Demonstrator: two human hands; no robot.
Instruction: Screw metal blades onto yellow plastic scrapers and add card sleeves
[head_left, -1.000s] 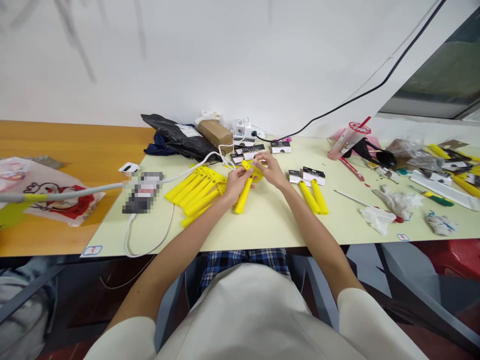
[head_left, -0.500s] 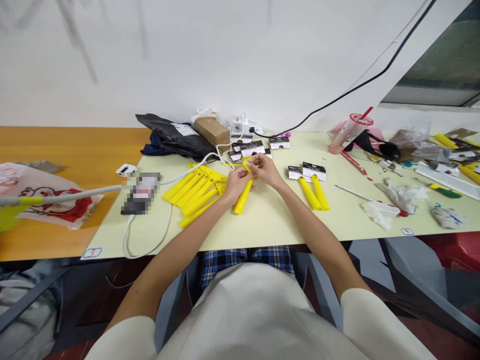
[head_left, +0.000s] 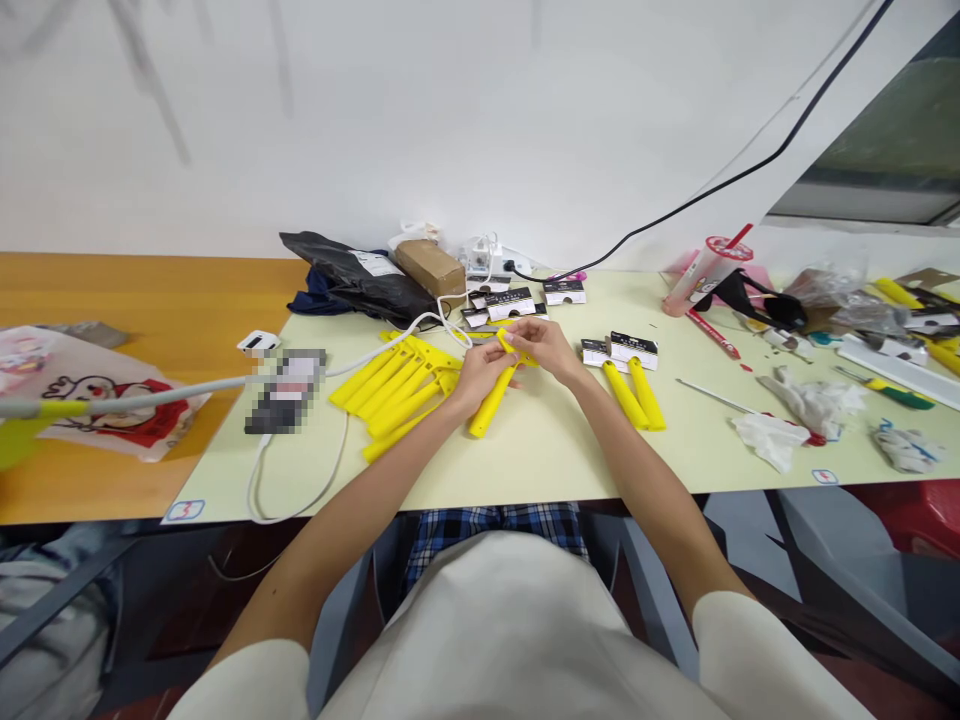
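Note:
Both hands are on one yellow plastic handle [head_left: 491,405] over the middle of the table, its rounded lower end pointing down toward me. My left hand [head_left: 480,375] is closed round its upper part. At the top end, my right hand [head_left: 546,345] pinches with thumb and fingers, and some yellow shows beneath them. The fingers partly hide that end. Left of my hands lies a fanned row of several similar yellow handles [head_left: 394,390]. To the right are two yellow handles [head_left: 636,393] with black-and-white cards [head_left: 634,350] at their far ends.
More cards [head_left: 510,303] lie behind my hands, near a power strip [head_left: 484,258], a brown box [head_left: 431,267] and a black bag [head_left: 352,275]. A white cable [head_left: 375,358] crosses on the left. Rightward are a cup [head_left: 709,275], a screwdriver [head_left: 892,388] and crumpled tissue [head_left: 772,437].
The view has shifted slightly. Both hands stay on the same handle; the right fingers have turned a little at its top, and more yellow shows below them.

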